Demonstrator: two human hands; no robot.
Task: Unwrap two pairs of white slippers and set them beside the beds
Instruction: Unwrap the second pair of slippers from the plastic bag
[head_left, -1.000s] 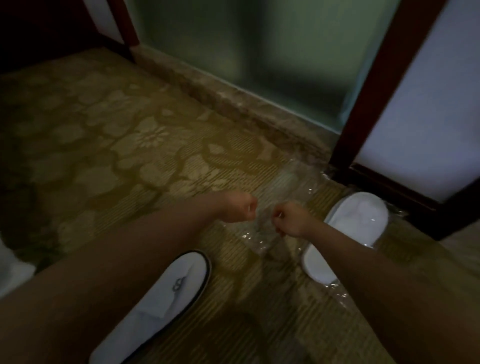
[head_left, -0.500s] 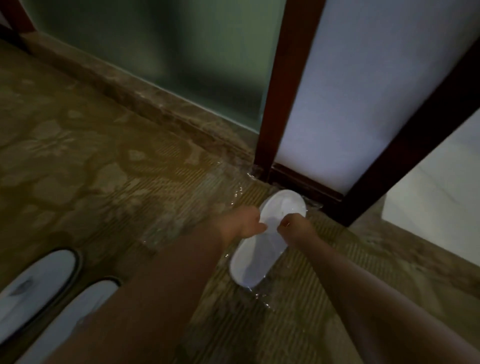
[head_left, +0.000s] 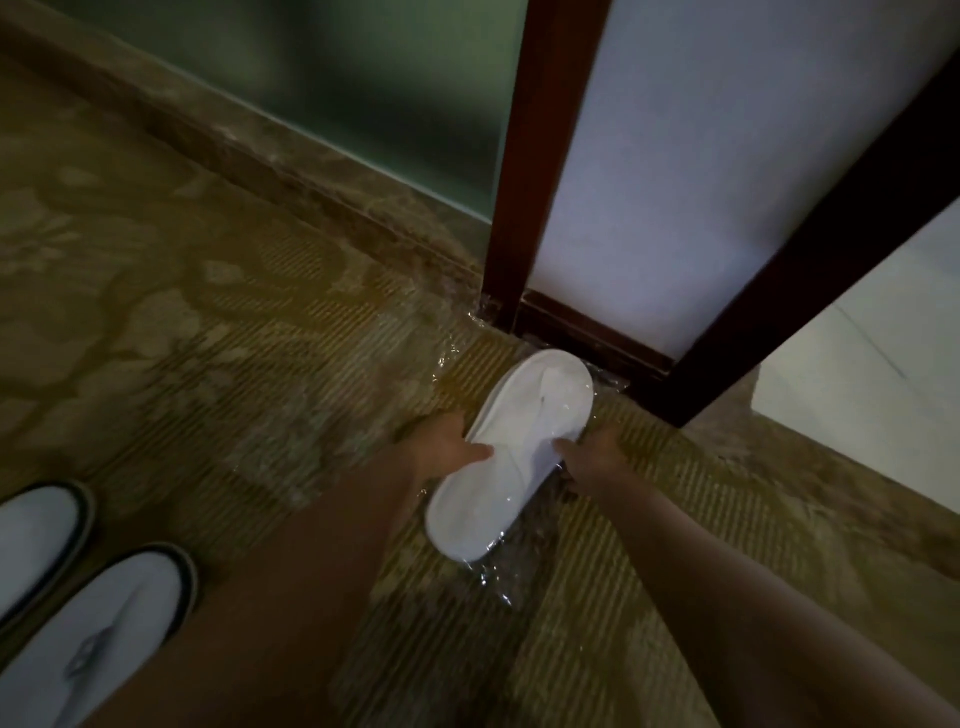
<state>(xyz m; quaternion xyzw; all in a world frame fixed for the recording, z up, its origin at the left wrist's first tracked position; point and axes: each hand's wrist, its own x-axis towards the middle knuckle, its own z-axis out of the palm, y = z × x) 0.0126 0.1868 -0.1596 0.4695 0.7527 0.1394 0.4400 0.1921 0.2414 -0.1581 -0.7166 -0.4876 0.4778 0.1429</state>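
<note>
Hands (head_left: 524, 452) on wrapped slippers (head_left: 511, 454), carpet (head_left: 234, 338)

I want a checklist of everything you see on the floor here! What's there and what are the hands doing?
Surface: patterned carpet, dimly lit.
Job's things: wrapped slippers lie flat near the door frame, clear plastic wrap around them. Unwrapped slippers sit side by side at lower left.
Clutter: more clear plastic on the carpet beside the wrapped slippers.
Hands: left hand touches the wrapped slippers' left edge; right hand touches the right edge. Neither looks closed around them.
Cables: nothing seen.
Surroundings: dark wooden door frame, frosted glass panel, stone sill along the floor.
</note>
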